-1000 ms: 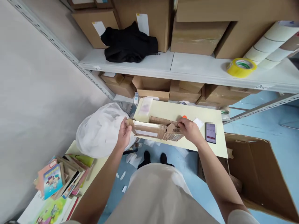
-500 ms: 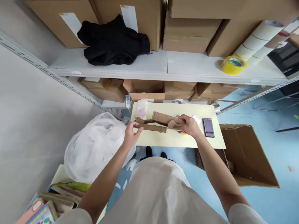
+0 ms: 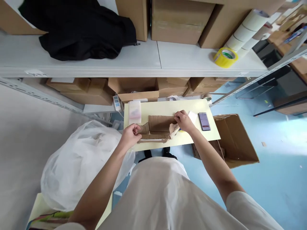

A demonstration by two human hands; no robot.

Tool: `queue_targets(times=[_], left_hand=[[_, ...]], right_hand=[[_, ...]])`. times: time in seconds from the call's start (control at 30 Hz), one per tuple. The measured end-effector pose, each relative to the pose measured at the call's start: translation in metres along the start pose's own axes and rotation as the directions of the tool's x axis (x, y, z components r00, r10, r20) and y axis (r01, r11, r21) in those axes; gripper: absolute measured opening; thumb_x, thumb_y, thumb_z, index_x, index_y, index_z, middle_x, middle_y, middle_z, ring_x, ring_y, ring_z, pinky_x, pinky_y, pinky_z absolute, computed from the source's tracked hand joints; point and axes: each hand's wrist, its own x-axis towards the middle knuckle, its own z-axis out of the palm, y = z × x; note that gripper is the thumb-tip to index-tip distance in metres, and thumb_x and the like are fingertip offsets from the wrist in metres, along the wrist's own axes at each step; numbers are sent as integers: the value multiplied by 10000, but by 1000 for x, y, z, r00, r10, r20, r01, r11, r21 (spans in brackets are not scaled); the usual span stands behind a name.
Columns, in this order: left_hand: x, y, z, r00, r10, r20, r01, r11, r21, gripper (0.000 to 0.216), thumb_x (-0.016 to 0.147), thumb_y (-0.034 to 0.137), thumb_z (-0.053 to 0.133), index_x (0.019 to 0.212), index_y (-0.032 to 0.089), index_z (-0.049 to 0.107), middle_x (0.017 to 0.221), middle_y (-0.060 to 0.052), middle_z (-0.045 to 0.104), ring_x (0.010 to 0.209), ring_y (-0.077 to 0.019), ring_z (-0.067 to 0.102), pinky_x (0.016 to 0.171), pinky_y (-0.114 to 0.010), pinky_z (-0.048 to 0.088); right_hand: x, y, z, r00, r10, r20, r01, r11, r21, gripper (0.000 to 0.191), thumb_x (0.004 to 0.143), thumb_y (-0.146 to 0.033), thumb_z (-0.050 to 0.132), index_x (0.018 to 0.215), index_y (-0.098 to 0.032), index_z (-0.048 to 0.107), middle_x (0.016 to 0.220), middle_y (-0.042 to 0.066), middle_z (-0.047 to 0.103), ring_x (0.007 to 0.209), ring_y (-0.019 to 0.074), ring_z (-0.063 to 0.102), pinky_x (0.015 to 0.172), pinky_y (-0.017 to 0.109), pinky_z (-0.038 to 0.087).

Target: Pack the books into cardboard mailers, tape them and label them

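Observation:
A small torn cardboard box [image 3: 160, 124] is held between both hands over the pale yellow table [image 3: 192, 137]. My left hand [image 3: 130, 136] pinches its left end. At the upper right corner, my right hand [image 3: 184, 121] grips the cardboard, its fingers closed on the edge. The box's right end is ragged, with frayed brown paper. Beyond my left hand lies a translucent packet [image 3: 135, 112]. A phone [image 3: 204, 121] and some white paper [image 3: 192, 116] rest to the right of my right hand. A bit of something blue and yellow shows beneath the box's right end.
A grey shelf [image 3: 100, 72] spans the far side, carrying cartons, a black garment [image 3: 88, 32] and yellow tape [image 3: 225, 57]. A large white plastic bag [image 3: 79, 159] bulges at the left. An open carton [image 3: 236, 140] stands on the floor at the right.
The cardboard has turned from a flattened view to showing its open inside. Both hands keep hold of it. The camera view has shifted, so the surroundings sit further left.

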Motion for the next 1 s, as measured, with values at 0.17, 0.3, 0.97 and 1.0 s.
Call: queue_targets(times=[0.17,0.3,0.97,1.0], left_hand=[[-14,3,34,998,-26,-50,26,1000,-6,215,558,77,550,747,178,540,584,82,409,487,-55,396,488,-182,354],[-32,5,51,983,59,-174,-65,997,-28,271,664,179,616,925,184,542,808,-3,547,671,-108,563,568,-219,467],[-33,-28,40,975,207,77,-220,876,429,449,917,261,366,1350,166,297,1279,-161,562,1240,-241,493,1086,-556,243],[-32,-31,41,976,208,58,-212,868,449,406,911,260,375,1305,161,348,1262,-164,570,1250,-259,479,1079,-588,227]], right_hand=[[-2,4,21,991,-135,-24,136,989,54,387,699,-34,461,1038,-174,583,1148,135,458,1157,259,452,970,440,428],[-10,6,34,984,-166,-61,173,974,143,611,684,-14,431,1272,-180,430,1360,145,308,1314,264,315,1032,480,385],[-58,37,65,971,69,-228,44,889,456,460,928,-463,340,1259,-201,522,1456,124,362,1365,264,309,1078,480,334],[-65,39,63,981,15,-192,77,884,460,461,925,-482,338,1202,-195,569,1414,137,423,1332,274,368,1068,488,346]])
